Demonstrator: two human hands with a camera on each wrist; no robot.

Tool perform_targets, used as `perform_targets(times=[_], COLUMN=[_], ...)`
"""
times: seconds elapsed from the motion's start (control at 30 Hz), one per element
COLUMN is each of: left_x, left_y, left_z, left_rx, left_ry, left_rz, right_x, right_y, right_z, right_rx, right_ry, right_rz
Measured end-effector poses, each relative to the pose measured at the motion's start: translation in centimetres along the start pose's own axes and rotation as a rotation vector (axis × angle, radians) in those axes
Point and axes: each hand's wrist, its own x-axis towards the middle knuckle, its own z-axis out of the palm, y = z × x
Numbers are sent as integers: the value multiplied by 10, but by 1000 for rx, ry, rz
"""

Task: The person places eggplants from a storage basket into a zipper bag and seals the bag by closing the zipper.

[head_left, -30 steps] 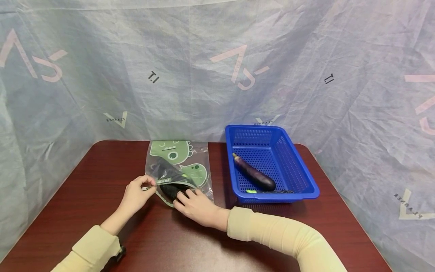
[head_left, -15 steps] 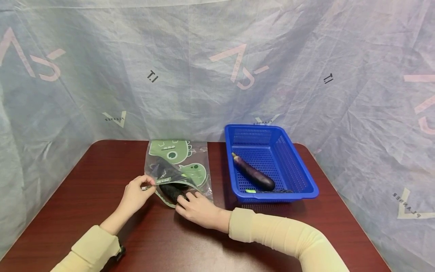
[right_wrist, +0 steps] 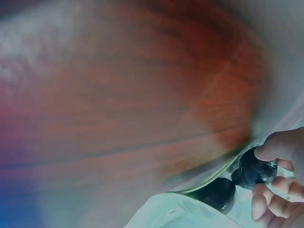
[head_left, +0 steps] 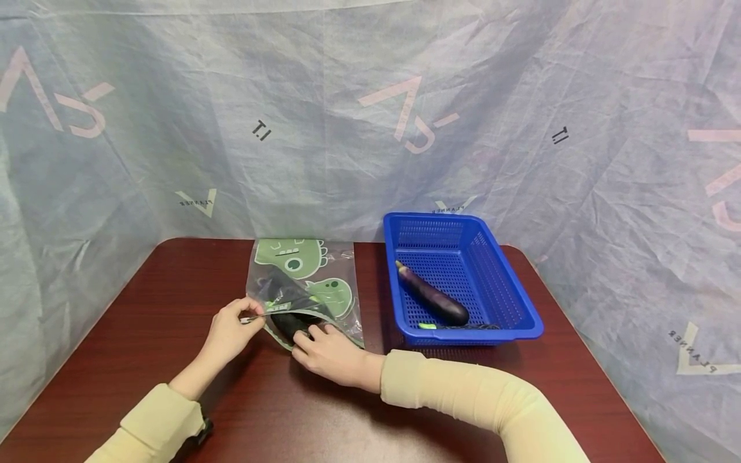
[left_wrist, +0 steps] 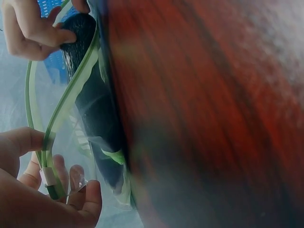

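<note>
A clear zip bag (head_left: 341, 257) with green dinosaur prints lies on the table, its mouth toward the person. The left hand (head_left: 229, 333) pinches the left corner of the mouth, by a white slider (left_wrist: 48, 176). At the open mouth, the right hand (head_left: 332, 355) grips the end of a dark, glossy long vegetable (left_wrist: 90, 95) that lies mostly inside the bag. Beside it in the right wrist view is a second dark rounded end (right_wrist: 219, 194). The right hand's thumb and fingertips (right_wrist: 261, 202) are round the nearer end.
A blue perforated basket (head_left: 523, 315) stands to the right of the bag. In it lie a purple eggplant (head_left: 433, 296) and a dark netted thing with a bright green tag (head_left: 428, 326). Grey cloth (head_left: 324, 161) hangs behind and beside the table (head_left: 260, 411).
The right hand has shifted slightly right, then back left at the bag's mouth, with its fingers on the dark vegetable. The left hand keeps its hold on the corner.
</note>
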Motion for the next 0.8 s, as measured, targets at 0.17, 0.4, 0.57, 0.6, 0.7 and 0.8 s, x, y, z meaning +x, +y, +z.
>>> perform_targets(times=[0.17, 0.4, 0.57, 0.6, 0.7, 0.8], left_x=[0, 0, 0, 0, 0, 0], left_y=[0, -1, -1, -1, -1, -2], left_z=[1, 2, 2, 2, 2, 2], left_rx=[7, 13, 1, -1, 1, 3], left_ry=[15, 12, 11, 9, 5, -3], left_rz=[10, 22, 21, 18, 15, 11], right_x=[7, 14, 18, 19, 22, 23], right_y=[1, -2, -3, -4, -5, -7], right_z=[2, 9, 13, 14, 15, 15], right_rx=[-1, -32, -35, -39, -60, -90], right_ry=[-1, -10, 5, 15, 43, 65], right_rz=[18, 44, 66, 69, 77, 86])
